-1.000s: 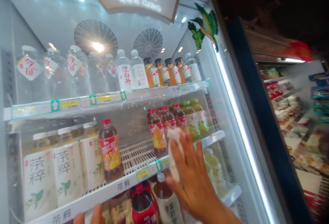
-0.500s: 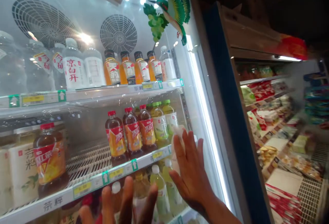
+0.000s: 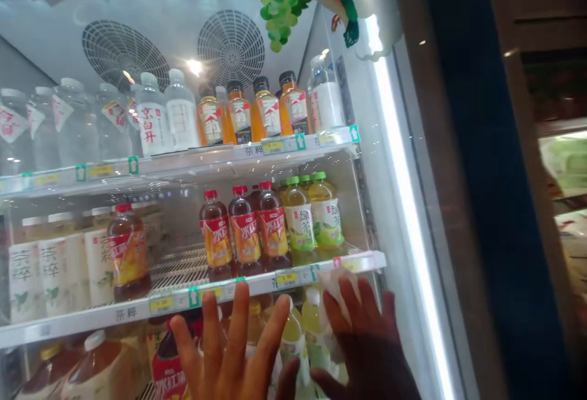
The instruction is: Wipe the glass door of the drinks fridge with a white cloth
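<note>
Left hand [image 3: 229, 375]: fingers spread, released, partly blocking the view of pale bottles [image 3: 310, 315] on the lower shelf. Right hand [image 3: 367, 351]: fingers extended over a white cloth [image 3: 340, 279], near the right end of the middle shelf [image 3: 372, 260]. Beyond stand red-capped bottles [image 3: 246, 235] and green-capped bottles [image 3: 327, 216]; a light strip [image 3: 413, 222] runs to their right

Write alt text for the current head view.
A person's right hand, with a pale cloth or tissue behind it, and spread left hand are before a lit drinks cooler. Its shelves hold bottles of clear, orange, brown and green liquid. Bird and grape decorations show above.
</note>
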The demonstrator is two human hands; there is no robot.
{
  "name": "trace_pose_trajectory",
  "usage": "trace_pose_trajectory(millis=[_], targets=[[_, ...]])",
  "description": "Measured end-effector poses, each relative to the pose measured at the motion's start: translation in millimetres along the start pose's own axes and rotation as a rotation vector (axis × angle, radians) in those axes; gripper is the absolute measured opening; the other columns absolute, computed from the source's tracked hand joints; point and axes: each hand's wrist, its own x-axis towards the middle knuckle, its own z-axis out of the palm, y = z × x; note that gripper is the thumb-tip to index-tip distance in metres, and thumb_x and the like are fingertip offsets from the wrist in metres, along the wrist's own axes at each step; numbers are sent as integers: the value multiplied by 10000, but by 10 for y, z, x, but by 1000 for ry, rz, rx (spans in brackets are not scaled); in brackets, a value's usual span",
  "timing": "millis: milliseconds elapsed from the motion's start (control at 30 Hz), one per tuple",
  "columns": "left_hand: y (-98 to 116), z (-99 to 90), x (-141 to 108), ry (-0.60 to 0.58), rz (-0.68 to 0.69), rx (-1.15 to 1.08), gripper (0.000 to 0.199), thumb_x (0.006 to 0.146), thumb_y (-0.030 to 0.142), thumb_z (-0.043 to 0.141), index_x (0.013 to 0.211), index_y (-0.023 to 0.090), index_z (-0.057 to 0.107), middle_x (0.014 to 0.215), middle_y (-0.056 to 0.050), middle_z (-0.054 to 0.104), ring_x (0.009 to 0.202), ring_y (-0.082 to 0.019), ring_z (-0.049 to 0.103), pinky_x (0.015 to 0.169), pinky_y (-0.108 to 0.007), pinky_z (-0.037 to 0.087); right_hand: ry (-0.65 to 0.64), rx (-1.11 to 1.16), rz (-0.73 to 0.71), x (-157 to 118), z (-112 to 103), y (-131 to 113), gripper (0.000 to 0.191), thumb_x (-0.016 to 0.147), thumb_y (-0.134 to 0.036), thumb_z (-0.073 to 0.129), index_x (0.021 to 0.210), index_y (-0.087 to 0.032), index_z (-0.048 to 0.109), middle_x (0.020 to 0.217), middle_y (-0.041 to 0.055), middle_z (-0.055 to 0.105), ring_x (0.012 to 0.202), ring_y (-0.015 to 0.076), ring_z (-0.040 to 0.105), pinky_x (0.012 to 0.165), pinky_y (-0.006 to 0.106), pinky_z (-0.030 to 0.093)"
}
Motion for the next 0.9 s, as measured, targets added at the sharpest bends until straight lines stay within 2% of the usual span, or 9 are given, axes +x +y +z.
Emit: trace_pose_trajectory(millis=[133, 233, 367, 467, 600, 667, 733, 800, 900], targets=[[-82, -106, 73, -96, 30, 36, 902, 928, 332, 669, 1667, 379, 155, 1786, -6, -16, 1650, -332, -58, 1319, -619, -81, 40, 29, 88, 232, 11, 77, 833, 1052, -557, 370, 1689, -137, 36, 1762, 145, 17, 1621, 417, 57, 1253, 759, 96], [-169, -197, 118, -147, 44, 31, 882, 933, 360, 673, 1665, 362, 181, 1788, -20, -25, 1648, -336, -73, 1316, -602, -113, 58, 77, 129, 350, 23, 51, 835, 1057, -534, 385, 1687, -140, 4, 1761, 148, -28, 1619, 427, 16, 1244, 767, 103], [-329, -275, 138, -156, 66, 53, 859, 941, 363, 669, 1662, 349, 202, 1789, -28, -7, 1650, -334, -59, 1320, -587, -108, 32, 138, -146, 131, 46, -257, 889, 1035, -638, 361, 1673, -66, 124, 1762, 148, 38, 1637, 343, 26, 1327, 561, 3], [-505, -320, 148, -150, 78, 72, 824, 939, 371, 672, 1649, 359, 254, 1789, -27, 28, 1651, -338, -29, 1323, -594, -84, 53, 134, -206, 373, 71, -295, 881, 1018, -650, 418, 1666, -98, 193, 1754, 131, 134, 1635, 329, 88, 1329, 565, 8], [-837, -403, 159, -117, 19, 102, 819, 925, 380, 687, 1638, 374, 285, 1785, -26, 91, 1650, -340, 40, 1331, -613, -21, 137, 147, -106, 1014, 86, -281, 827, 1027, -629, 397, 1662, -131, 215, 1738, 150, 217, 1619, 366, 163, 1292, 669, 115], [-1038, -471, 141, -106, 9, 107, 828, 922, 374, 691, 1641, 370, 279, 1785, -27, 99, 1651, -328, 45, 1339, -588, 0, 148, 150, -229, 1082, 112, -462, 802, 1021, -636, 402, 1621, -109, 332, 1716, 146, 294, 1610, 353, 201, 1309, 614, 124], [-1255, -559, 121, -93, 22, 109, 827, 928, 357, 681, 1645, 361, 270, 1786, -28, 89, 1652, -321, 31, 1343, -566, -7, 163, 144, -461, 1037, 167, -716, 716, 1012, -633, 440, 1525, -138, 504, 1664, 104, 420, 1591, 320, 261, 1331, 530, 105], [-1482, -656, 130, -81, 31, 130, 803, 942, 302, 651, 1646, 356, 268, 1786, -25, 91, 1652, -321, 22, 1340, -570, -25, 153, 150, -604, 1086, 221, -934, 713, 999, -686, 436, 1467, -167, 575, 1638, 76, 466, 1581, 299, 284, 1339, 491, 72], [-1840, -783, 216, -107, 39, 192, 775, 964, 213, 586, 1651, 338, 251, 1788, -32, 73, 1653, -313, -11, 1330, -586, -42, 107, 152, -458, 1494, 267, -1129, 834, 997, -737, 377, 1555, -123, 463, 1712, 125, 316, 1618, 318, 177, 1328, 566, 73]])
